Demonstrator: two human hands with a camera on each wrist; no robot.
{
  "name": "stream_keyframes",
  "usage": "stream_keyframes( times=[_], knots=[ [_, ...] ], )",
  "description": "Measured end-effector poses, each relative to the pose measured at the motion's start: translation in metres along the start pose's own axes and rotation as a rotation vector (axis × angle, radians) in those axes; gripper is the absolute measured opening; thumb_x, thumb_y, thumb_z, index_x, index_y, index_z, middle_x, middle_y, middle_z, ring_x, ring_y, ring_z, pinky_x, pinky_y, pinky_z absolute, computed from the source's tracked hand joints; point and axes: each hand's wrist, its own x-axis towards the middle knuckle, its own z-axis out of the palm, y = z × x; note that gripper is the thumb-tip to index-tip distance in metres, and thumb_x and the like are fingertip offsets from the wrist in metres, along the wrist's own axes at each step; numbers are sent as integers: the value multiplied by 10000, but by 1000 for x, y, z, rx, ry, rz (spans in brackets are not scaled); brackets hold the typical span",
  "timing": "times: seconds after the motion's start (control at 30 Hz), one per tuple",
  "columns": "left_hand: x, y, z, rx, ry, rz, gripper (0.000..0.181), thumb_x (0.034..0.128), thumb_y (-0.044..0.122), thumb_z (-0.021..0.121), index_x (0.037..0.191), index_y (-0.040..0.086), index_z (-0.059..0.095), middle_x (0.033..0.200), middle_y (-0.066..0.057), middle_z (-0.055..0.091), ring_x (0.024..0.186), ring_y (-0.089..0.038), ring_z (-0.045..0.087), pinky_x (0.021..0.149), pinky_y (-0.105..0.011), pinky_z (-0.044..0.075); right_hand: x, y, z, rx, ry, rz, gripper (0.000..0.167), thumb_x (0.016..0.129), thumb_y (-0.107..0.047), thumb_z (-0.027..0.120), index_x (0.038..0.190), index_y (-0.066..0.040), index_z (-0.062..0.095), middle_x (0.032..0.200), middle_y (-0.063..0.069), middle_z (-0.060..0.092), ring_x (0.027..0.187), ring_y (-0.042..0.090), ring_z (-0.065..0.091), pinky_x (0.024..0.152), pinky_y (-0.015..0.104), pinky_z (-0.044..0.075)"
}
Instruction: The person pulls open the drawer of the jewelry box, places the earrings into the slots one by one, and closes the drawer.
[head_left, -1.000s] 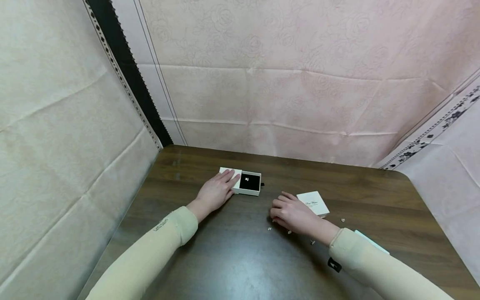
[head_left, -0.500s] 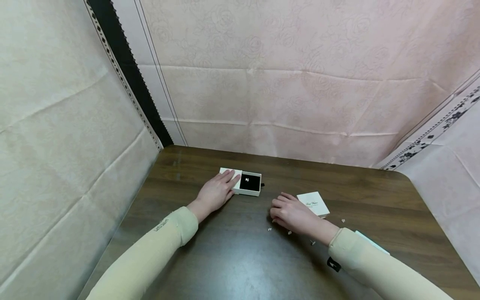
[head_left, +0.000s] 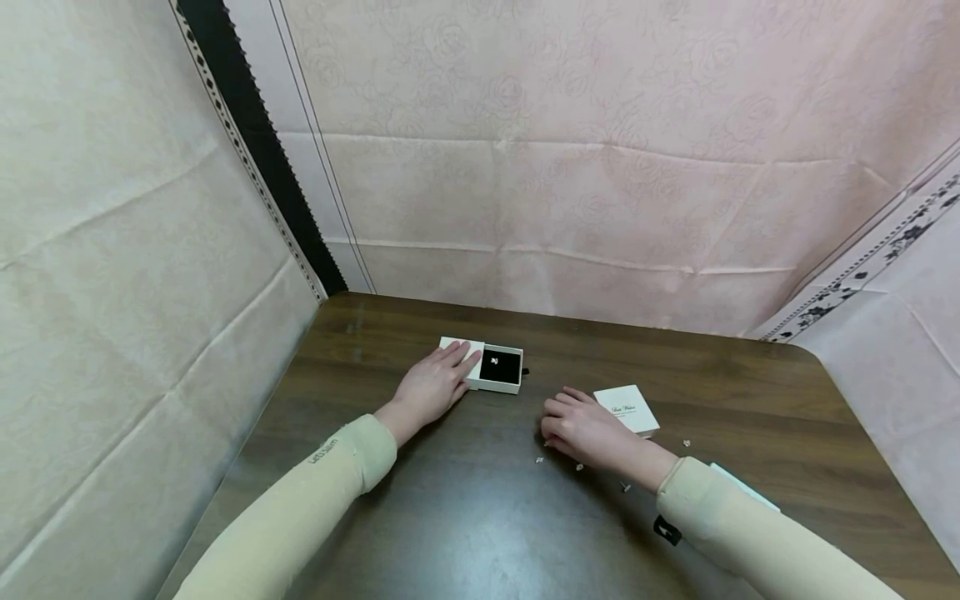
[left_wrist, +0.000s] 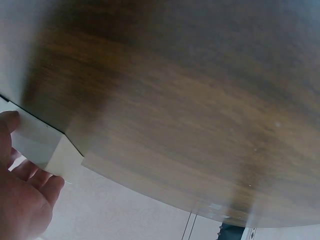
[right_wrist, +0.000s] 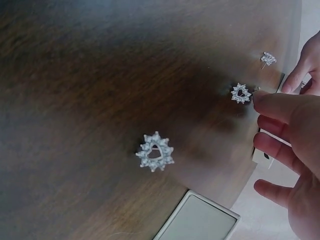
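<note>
Before a creased, pale cloth (head_left: 570, 208) with a faint rose pattern, you work at a glossy, wood-grained table (head_left: 450, 517), where the step in hand appears to be fine handling of small jewellery beside an opened white box (head_left: 495, 386). Your left hand (head_left: 431, 385) rests on the left half of that box toward the far edge, fingers laid apart across its cover (head_left: 448, 340), while your right hand (head_left: 588, 427) bends low over the wood; whether its fingertips close on a piece cannot be told from these views. The box, stiff and square-edged like card, bares a matte black insert (head_left: 512, 369) with a bright piece (head_left: 494, 361) on it. Just beside your right hand sits a second white box (head_left: 626, 406), lettered on top, and a pale blue item (head_left: 746, 487) shows beyond your right sleeve (head_left: 742, 533). Smallest are the studs scattered by the right hand: an open heart stud (right_wrist: 146, 150) ringed with pointed, sparkling settings, a near twin (right_wrist: 235, 93) just beside your fingertips, and a third stud (right_wrist: 268, 58) with its thin post showing. Your next move likely calls for a light pinch on so slight a shape, the box held steady
</note>
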Motion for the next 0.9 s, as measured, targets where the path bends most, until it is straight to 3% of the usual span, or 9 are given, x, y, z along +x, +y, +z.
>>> stream_keyframes(
  times=[0.3,0.43,0.67,0.9],
  knots=[
    [-1,0,0,0,7,-1,568,1060,252,695,1582,99,532,1613,-184,506,1489,-333,502,1213,-459,424,3,2,-2,21,11,12,178,889,-144,888,865,-167,713,932,-28,610,967,198,650,1057,616,532],
    [0,1,0,-8,12,1,575,1056,247,703,1582,92,529,1611,-194,506,1487,-341,502,1214,-465,423,9,6,-8,70,54,13,176,883,-118,887,859,-156,717,953,-18,614,961,211,660,1043,628,535],
    [0,1,0,-3,22,1,574,1049,239,713,1575,91,537,1602,-195,516,1479,-337,512,1208,-461,432,29,21,-22,145,143,21,180,867,-67,889,855,-142,725,1033,35,659,961,225,641,891,500,581],
    [1,1,1,22,1,-4,578,1058,260,701,1587,103,526,1612,-184,508,1491,-326,500,1216,-450,422,56,36,-33,132,147,38,158,877,-50,878,861,-118,737,1109,102,701,1025,281,653,915,519,564]
  ],
)
